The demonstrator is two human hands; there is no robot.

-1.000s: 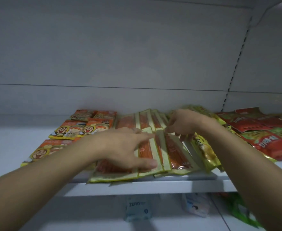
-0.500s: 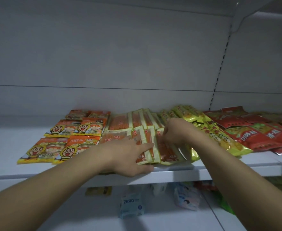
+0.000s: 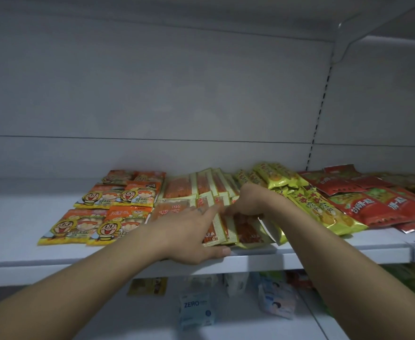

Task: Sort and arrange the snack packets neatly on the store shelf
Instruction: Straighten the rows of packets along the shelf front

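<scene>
Several orange stick-snack packets with pale green edges (image 3: 246,228) lie overlapped at the middle front of the white shelf (image 3: 324,251). My left hand (image 3: 189,231) lies flat over their left part, fingers straight, thumb along the shelf's front edge. My right hand (image 3: 249,202) reaches in from the right with curled fingers pinching the top edge of the front packets. More of the same packets (image 3: 196,185) lie in a row behind. The packets under both hands are partly hidden.
Orange and yellow cartoon-face packets (image 3: 96,224) lie in rows at the left. Yellow packets (image 3: 307,200) and red packets (image 3: 378,204) lie at the right. The shelf's left end is bare. A lower shelf holds a ZERO packet (image 3: 195,307) and other small items.
The view has shifted right and up, so the shelf sits lower in frame. My right hand has come forward onto the front packets, close to my left hand's fingertips.
</scene>
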